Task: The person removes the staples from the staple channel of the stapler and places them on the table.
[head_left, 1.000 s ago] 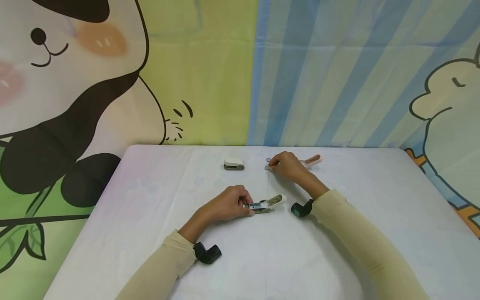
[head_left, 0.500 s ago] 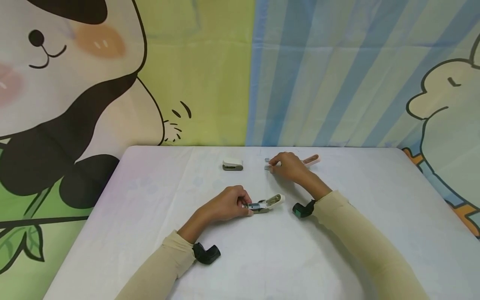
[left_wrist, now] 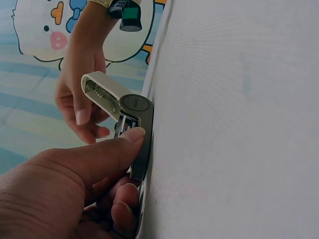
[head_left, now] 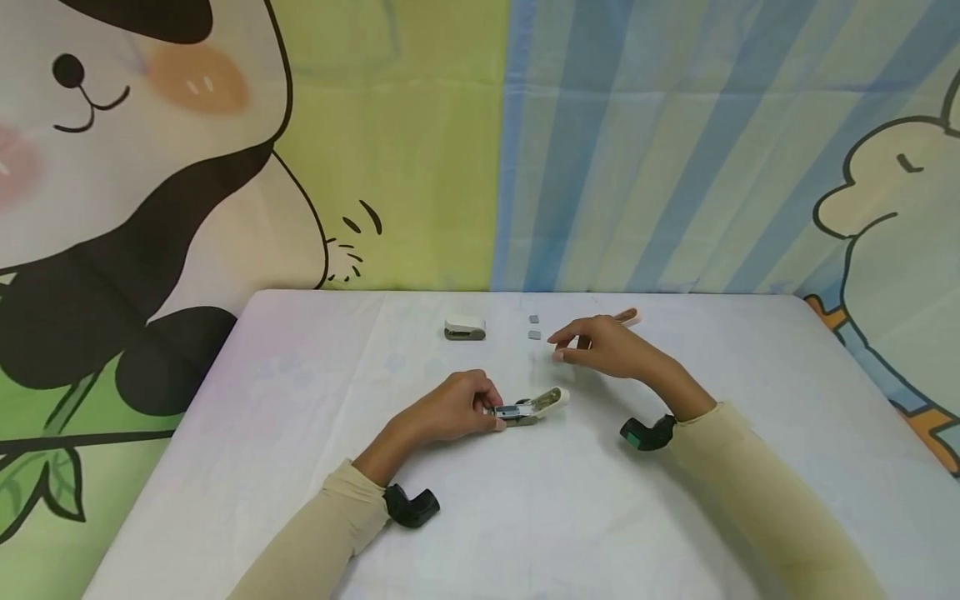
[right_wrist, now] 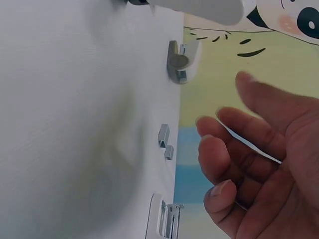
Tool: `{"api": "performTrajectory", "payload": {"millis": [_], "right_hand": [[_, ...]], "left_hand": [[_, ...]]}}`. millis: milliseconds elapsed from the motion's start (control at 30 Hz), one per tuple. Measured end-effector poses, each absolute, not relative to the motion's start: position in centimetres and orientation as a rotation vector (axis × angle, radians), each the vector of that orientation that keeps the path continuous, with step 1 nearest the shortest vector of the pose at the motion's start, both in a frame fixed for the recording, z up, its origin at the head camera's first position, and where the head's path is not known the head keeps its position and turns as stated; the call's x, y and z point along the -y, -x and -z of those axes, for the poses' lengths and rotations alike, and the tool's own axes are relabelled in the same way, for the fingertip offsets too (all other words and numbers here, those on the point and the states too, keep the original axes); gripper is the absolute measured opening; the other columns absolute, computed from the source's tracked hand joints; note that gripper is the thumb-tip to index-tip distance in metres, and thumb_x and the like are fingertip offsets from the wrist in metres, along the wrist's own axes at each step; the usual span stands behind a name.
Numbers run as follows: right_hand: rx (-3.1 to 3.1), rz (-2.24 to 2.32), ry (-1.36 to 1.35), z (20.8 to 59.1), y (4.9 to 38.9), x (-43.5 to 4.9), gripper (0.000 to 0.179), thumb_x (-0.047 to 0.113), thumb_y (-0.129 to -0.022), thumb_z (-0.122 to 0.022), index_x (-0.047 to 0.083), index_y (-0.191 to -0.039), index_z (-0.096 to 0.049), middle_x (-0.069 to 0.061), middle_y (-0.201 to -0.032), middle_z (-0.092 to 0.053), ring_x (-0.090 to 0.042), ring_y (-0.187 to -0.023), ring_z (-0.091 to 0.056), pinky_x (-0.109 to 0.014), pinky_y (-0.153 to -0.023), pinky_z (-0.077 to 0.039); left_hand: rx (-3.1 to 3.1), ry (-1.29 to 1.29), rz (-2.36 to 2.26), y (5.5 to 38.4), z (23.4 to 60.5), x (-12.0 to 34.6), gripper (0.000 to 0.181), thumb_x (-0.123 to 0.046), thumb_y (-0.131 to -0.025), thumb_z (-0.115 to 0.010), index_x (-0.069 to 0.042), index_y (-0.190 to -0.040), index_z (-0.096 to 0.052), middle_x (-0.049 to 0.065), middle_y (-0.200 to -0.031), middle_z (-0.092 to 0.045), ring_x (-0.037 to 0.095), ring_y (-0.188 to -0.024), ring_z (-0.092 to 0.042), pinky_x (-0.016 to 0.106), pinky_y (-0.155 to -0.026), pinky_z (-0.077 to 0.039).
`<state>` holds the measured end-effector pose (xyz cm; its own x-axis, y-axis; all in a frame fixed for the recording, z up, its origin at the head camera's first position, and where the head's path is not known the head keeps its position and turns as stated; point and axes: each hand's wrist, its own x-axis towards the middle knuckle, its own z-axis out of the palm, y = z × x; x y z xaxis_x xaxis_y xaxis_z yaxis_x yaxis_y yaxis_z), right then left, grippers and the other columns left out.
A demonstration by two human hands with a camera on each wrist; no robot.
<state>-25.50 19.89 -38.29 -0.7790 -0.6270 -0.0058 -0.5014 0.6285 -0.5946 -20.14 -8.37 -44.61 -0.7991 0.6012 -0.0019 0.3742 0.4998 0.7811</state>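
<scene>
Over the white table, holds the right hand with thumb and bent fingers apart. With the left hand, pinches an open stapler on the table: raised cream lid, grey base, bared silvery channel. Farther back, shows two small grey blocks.

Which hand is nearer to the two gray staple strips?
Right. The right hand is just right of the staple strips; the left hand is farther, nearer the person, holding the open stapler.
</scene>
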Motion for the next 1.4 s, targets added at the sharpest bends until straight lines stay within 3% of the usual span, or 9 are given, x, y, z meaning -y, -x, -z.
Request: {"api": "performTrajectory", "payload": {"millis": [300,700,967,1400], "right_hand": [[-2.358,1.0,0.991,38.4,23.6,-20.0,0.032,0.026,-0.095,-0.065,0.006,-0.121,-0.068,0.0,-0.106,-0.068,-0.019,-0.072,-0.058,-0.03,-0.063,-0.046],[-2.201,0.955,1.055,39.8,23.7,-20.3,0.025,0.02,-0.089,-0.072,0.009,-0.112,-0.072,0.002,-0.085,-0.068,-0.019,-0.071,-0.06,-0.029,-0.063,-0.048],[-2.14,1.013,0.994,39.8,23.5,-20.6,0.024,0.012,-0.09,-0.07,0.005,-0.112,-0.071,0.0,-0.082,-0.067,-0.012,-0.064,-0.054,-0.025,-0.057,-0.043],[-2.19,1.012,1.077,39.6,22.8,-20.7,0.022,0.009,-0.092,-0.065,0.005,-0.114,-0.071,0.002,-0.087,-0.065,-0.014,-0.068,-0.054,-0.026,-0.061,-0.045]], "left_hand": [[-2.449,-0.833,-1.202,20.1,44.7,8.4,0.016,-0.017,-0.08,-0.081,-0.013,-0.09,-0.069,-0.002,-0.082,-0.056,0.011,-0.071,-0.053,0.027,-0.062,-0.045],[-2.439,-0.806,-1.21,20.0,44.4,8.4,0.016,-0.015,-0.081,-0.08,-0.012,-0.09,-0.068,-0.001,-0.083,-0.056,0.012,-0.072,-0.052,0.026,-0.062,-0.044],[-2.441,-0.807,-1.192,20.0,44.2,8.3,0.016,-0.016,-0.081,-0.08,-0.011,-0.09,-0.068,0.0,-0.083,-0.056,0.012,-0.072,-0.052,0.027,-0.062,-0.043],[-2.462,-0.812,-1.187,19.9,44.0,8.0,0.014,-0.014,-0.081,-0.08,-0.012,-0.089,-0.068,-0.001,-0.082,-0.056,0.012,-0.071,-0.051,0.026,-0.062,-0.043]]}}
